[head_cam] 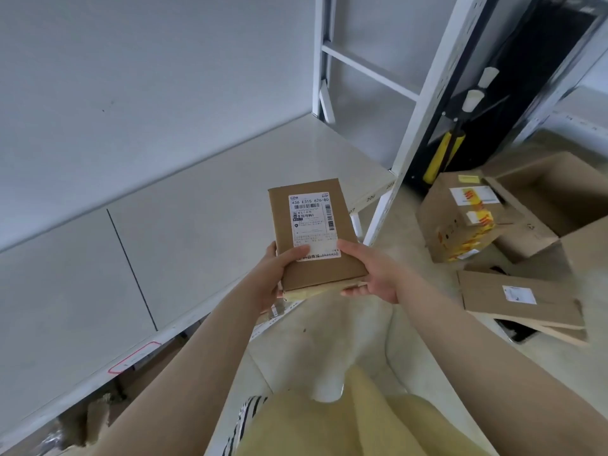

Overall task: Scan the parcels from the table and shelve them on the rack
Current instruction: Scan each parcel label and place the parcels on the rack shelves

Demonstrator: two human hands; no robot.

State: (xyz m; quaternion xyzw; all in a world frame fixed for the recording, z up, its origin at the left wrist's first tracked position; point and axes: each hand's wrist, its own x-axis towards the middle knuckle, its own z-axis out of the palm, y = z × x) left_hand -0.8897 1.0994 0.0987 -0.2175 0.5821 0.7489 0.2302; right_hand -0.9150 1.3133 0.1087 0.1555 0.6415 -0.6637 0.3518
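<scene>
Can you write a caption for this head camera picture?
Both hands hold a labelled brown parcel above the white rack shelf.

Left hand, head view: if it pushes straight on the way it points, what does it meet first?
Probably the white rack shelf board. The left hand, with the right hand, grips the flat brown cardboard parcel over the shelf's front edge; nothing else lies ahead, though depth is unclear.

A flat brown cardboard parcel (pixel 312 225) with a white label full of black bars and numbers on its top is held up flat in the air, its near end gripped from both sides, just over the front edge of the white rack shelf (pixel 204 205).
</scene>
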